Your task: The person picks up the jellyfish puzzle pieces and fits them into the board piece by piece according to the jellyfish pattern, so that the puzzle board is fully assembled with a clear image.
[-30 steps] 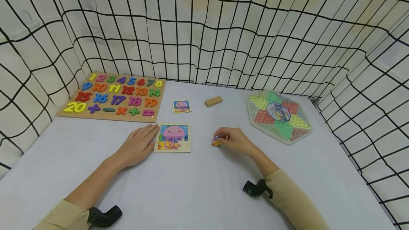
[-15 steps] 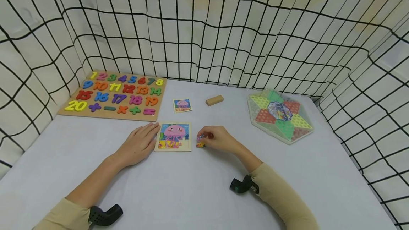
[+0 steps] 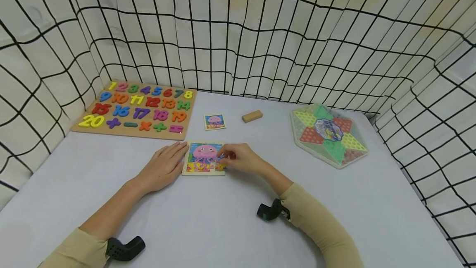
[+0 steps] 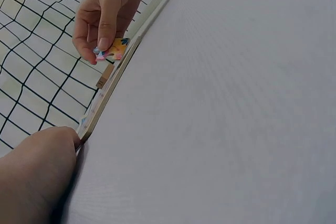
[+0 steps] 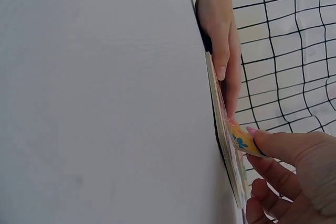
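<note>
A square jigsaw board (image 3: 201, 173) with a pink jellyfish picture lies on the white table. Between thumb and fingers my right hand (image 3: 241, 158) pinches a jigsaw piece (image 5: 241, 139), yellow with a blue flower, tilted over the board's right side. The left wrist view shows the same piece (image 4: 118, 49) just above the board's edge. My left hand (image 3: 160, 171) rests flat, its straight fingers touching the board's left edge. Part of the board's right side is hidden behind the piece and the right fingers.
Behind the board lie a small jellyfish picture card (image 3: 214, 122) and a wooden block (image 3: 252, 116). A number board (image 3: 128, 133) stands at the back left, a hexagonal game board (image 3: 329, 135) at the right. Black netting (image 3: 208, 32) surrounds the table.
My right hand has carried the jigsaw piece leftward from the bare table to over the board's right side. My left hand has stayed at the board's left edge.
</note>
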`<state>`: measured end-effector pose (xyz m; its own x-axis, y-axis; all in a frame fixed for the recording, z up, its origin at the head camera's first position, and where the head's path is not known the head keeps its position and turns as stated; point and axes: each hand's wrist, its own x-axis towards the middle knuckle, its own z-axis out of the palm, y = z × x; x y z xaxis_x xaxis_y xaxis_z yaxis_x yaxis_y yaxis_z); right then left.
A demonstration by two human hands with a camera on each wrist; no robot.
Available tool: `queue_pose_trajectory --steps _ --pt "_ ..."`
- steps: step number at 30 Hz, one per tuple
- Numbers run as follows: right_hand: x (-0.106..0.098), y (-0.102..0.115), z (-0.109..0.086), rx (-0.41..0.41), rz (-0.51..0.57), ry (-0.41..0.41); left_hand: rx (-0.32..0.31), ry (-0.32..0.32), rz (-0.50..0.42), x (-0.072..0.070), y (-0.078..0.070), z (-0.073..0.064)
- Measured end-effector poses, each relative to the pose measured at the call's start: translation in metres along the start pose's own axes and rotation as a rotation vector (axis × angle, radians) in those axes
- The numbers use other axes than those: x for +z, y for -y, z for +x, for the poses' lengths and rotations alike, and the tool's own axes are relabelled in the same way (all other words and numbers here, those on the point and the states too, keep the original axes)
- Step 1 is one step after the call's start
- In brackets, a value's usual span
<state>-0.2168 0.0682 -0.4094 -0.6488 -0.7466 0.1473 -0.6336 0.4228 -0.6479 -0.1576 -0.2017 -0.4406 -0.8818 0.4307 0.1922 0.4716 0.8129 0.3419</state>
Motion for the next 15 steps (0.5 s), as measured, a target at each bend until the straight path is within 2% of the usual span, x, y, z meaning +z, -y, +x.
queue_pose_trajectory --steps 8,15 --pt "0.006 0.003 0.005 0.000 0.031 0.013 0.011 -0.023 0.007 0.000 -0.001 0.001" --pt "0.011 0.001 0.008 0.034 0.033 -0.006 0.004 -0.003 0.004 0.000 0.000 0.001"
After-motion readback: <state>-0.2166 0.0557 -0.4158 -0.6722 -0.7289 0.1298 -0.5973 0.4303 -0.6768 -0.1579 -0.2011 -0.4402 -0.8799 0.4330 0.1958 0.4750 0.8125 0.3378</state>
